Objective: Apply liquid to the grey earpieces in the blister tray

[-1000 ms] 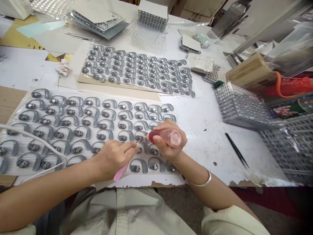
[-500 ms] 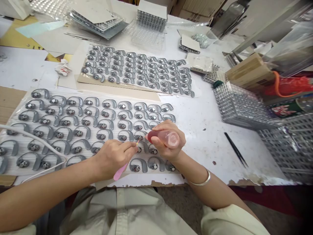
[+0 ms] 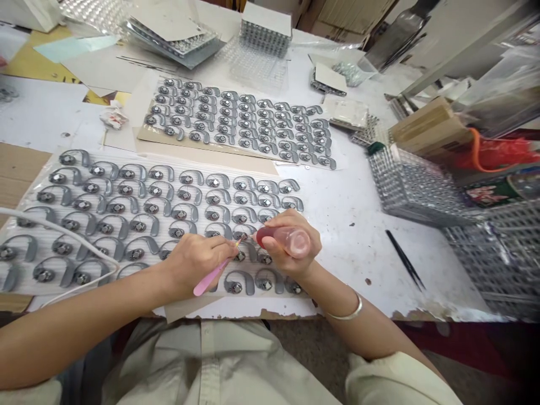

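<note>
My left hand pinches slim pink tweezers; their narrow yellowish tip points at a grey ear-hook earphone piece. Closed around a small translucent squeeze bottle with a dark red nozzle end is my right hand. The bottle is tipped, its base towards me and its nozzle at the same earphone piece, close to the tweezer tip. Whether either tip touches the piece is too small to tell. Rows of similar pieces, each with a round metallic part, lie on a white ribbed sheet under my hands.
Behind lies a second board of ear-hook pieces. A white cable crosses the left side. Black tweezers rest at right, near stacked clear trays. More trays and a crumpled tissue stand farther back.
The view has shifted slightly. Both hands remain at the same earphone piece, and the pink tweezers' rear end sits a little higher and farther left.
</note>
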The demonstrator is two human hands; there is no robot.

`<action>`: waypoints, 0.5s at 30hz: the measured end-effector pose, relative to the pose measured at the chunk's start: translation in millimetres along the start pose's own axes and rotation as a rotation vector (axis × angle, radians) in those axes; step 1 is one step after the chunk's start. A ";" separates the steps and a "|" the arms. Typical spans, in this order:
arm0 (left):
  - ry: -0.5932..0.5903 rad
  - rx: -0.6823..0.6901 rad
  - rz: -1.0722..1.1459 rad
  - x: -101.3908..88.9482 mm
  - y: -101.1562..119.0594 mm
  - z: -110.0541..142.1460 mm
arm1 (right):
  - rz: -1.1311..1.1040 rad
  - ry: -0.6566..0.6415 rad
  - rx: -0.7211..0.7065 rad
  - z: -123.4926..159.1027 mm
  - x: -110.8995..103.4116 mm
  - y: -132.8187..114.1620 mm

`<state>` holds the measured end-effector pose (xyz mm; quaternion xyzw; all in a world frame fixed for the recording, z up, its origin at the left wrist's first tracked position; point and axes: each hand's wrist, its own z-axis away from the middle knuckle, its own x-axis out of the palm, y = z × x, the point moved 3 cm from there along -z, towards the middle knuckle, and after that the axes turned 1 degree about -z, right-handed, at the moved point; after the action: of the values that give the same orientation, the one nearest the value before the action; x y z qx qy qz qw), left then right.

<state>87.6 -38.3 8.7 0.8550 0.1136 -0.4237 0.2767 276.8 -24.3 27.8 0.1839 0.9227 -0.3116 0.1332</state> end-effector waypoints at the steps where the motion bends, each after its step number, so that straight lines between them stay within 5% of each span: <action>1: 0.002 -0.002 0.002 -0.4 0.2 -0.5 | 0.000 -0.003 -0.001 0.0 0.0 -0.4; 15: -0.019 -0.041 0.022 -0.7 -0.3 0.1 | -0.002 -0.047 -0.014 2.4 -0.6 -1.3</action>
<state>87.0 -38.1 9.1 0.8464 0.1103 -0.4261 0.2999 277.1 -26.8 26.8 0.1747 0.9216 -0.3095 0.1558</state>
